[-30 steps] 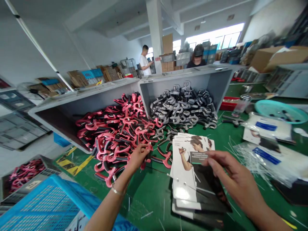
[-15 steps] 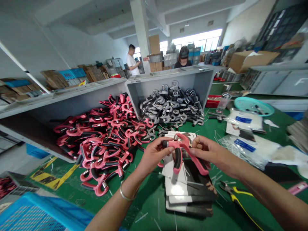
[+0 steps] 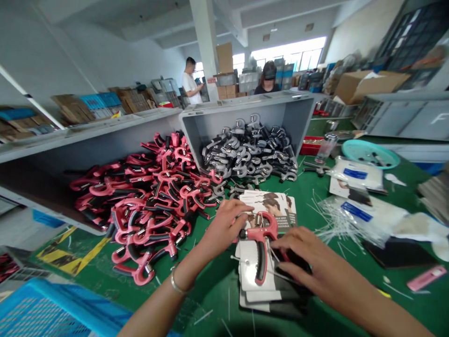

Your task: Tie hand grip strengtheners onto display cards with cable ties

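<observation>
A pink and black hand grip strengthener [image 3: 261, 248] lies on a stack of printed cardboard cards [image 3: 250, 295] in front of me. My left hand [image 3: 226, 227] is beside its adjusting knob, with fingers stretched and apart. At the other side, my right hand [image 3: 305, 255] is spread around the right handle, thumb and fingers apart; that handle is mostly hidden behind it. A thin white zip tie crosses the cards below the strengthener. The uppermost card shows a printed picture and lettering.
Pink hand grips [image 3: 154, 201] spill from a grey crate [image 3: 70, 133] at left; grey ones [image 3: 245, 154] fill another crate. Loose zip ties [image 3: 333, 220], plastic bags [image 3: 368, 217], a turquoise tray [image 3: 389, 161] and a pink cutter [image 3: 426, 278] lie right. Two people are beyond the crates.
The hand grip strengthener has come down onto the cards, and both hands have loosened around it. My right hand moved lower, and its forearm now covers most of the yellow-handled pliers.
</observation>
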`<state>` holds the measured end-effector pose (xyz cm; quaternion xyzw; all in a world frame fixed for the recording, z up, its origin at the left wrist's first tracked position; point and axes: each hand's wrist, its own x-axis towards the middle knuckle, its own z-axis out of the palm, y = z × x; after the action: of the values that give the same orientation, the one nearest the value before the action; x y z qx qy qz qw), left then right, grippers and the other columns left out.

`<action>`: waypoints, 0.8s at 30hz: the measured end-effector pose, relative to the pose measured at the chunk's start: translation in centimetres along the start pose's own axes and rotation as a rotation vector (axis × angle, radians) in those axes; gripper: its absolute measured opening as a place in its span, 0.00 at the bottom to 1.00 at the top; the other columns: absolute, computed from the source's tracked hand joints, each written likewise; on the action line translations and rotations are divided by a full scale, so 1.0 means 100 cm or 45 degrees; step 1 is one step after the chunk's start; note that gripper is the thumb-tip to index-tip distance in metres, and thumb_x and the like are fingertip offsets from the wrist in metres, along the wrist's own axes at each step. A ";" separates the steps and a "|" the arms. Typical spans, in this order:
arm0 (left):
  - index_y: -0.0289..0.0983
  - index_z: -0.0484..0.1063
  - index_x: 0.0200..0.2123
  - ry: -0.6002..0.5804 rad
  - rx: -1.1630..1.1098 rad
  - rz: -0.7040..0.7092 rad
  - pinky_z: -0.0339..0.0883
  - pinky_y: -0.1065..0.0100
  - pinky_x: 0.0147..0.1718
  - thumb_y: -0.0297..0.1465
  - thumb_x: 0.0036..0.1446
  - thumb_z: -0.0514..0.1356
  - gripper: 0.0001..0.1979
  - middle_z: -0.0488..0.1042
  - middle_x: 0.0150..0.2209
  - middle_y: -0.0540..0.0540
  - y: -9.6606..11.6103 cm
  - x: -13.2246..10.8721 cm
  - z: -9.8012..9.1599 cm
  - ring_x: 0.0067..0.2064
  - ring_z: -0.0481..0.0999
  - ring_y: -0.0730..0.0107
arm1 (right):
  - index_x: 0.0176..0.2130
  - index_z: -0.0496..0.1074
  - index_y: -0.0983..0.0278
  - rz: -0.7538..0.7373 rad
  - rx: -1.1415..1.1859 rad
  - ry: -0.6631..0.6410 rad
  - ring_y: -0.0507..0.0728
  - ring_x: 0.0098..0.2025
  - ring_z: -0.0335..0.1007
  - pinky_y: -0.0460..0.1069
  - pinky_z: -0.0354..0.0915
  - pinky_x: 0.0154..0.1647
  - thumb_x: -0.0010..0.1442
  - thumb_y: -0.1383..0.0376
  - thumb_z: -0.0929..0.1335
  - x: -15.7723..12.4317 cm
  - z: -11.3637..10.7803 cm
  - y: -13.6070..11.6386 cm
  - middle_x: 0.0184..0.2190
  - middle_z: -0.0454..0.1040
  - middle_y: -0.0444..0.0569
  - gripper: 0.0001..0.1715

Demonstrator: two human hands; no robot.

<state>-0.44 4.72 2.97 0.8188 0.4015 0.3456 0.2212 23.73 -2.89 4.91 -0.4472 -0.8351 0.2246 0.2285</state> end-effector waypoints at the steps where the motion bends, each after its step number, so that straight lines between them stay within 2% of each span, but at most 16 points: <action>1: 0.41 0.76 0.49 -0.030 -0.019 0.030 0.58 0.60 0.53 0.27 0.66 0.55 0.13 0.75 0.47 0.44 0.002 0.006 0.003 0.50 0.70 0.62 | 0.44 0.73 0.55 -0.019 0.034 -0.007 0.61 0.50 0.68 0.55 0.64 0.51 0.66 0.61 0.67 0.001 0.004 -0.002 0.44 0.74 0.49 0.07; 3: 0.40 0.77 0.47 -0.075 -0.098 0.061 0.58 0.61 0.53 0.28 0.64 0.58 0.11 0.76 0.47 0.45 0.007 0.013 0.010 0.50 0.71 0.62 | 0.39 0.74 0.57 -0.002 0.111 0.035 0.60 0.47 0.69 0.54 0.64 0.50 0.66 0.63 0.67 0.007 0.011 -0.003 0.40 0.75 0.48 0.05; 6: 0.40 0.79 0.42 -0.094 -0.299 -0.006 0.60 0.63 0.51 0.30 0.61 0.63 0.07 0.79 0.42 0.47 0.013 0.013 0.017 0.47 0.73 0.64 | 0.35 0.74 0.58 0.086 0.265 0.153 0.58 0.44 0.71 0.53 0.65 0.49 0.66 0.63 0.67 0.019 0.018 0.003 0.38 0.75 0.46 0.06; 8: 0.39 0.79 0.39 -0.095 -0.383 -0.053 0.62 0.64 0.48 0.30 0.59 0.64 0.05 0.80 0.38 0.48 0.015 0.010 0.020 0.44 0.74 0.65 | 0.34 0.74 0.58 0.143 0.342 0.255 0.58 0.46 0.70 0.54 0.64 0.51 0.65 0.62 0.68 0.027 0.020 0.009 0.40 0.75 0.47 0.07; 11: 0.40 0.80 0.35 -0.045 -0.356 -0.052 0.62 0.63 0.47 0.29 0.58 0.65 0.03 0.80 0.34 0.48 0.015 0.007 0.023 0.42 0.73 0.64 | 0.33 0.75 0.59 0.205 0.376 0.369 0.61 0.55 0.66 0.57 0.59 0.58 0.64 0.60 0.68 0.036 0.021 0.013 0.47 0.73 0.49 0.09; 17: 0.40 0.80 0.34 0.018 -0.380 -0.101 0.62 0.61 0.49 0.31 0.58 0.64 0.03 0.81 0.35 0.47 0.010 0.006 0.027 0.43 0.74 0.63 | 0.34 0.76 0.57 0.197 0.343 0.266 0.63 0.65 0.52 0.64 0.48 0.66 0.66 0.57 0.66 0.030 0.024 0.013 0.62 0.64 0.46 0.13; 24: 0.39 0.80 0.35 0.017 -0.421 -0.073 0.61 0.62 0.49 0.30 0.59 0.65 0.03 0.81 0.35 0.47 0.008 0.005 0.028 0.43 0.74 0.64 | 0.35 0.77 0.57 0.209 0.395 0.208 0.63 0.68 0.48 0.65 0.45 0.67 0.65 0.56 0.66 0.025 0.024 0.015 0.65 0.61 0.45 0.12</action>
<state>2.25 4.41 1.86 0.7571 0.3637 0.4060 0.3601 22.08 -0.45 2.59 -0.4900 -0.7298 0.3315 0.3425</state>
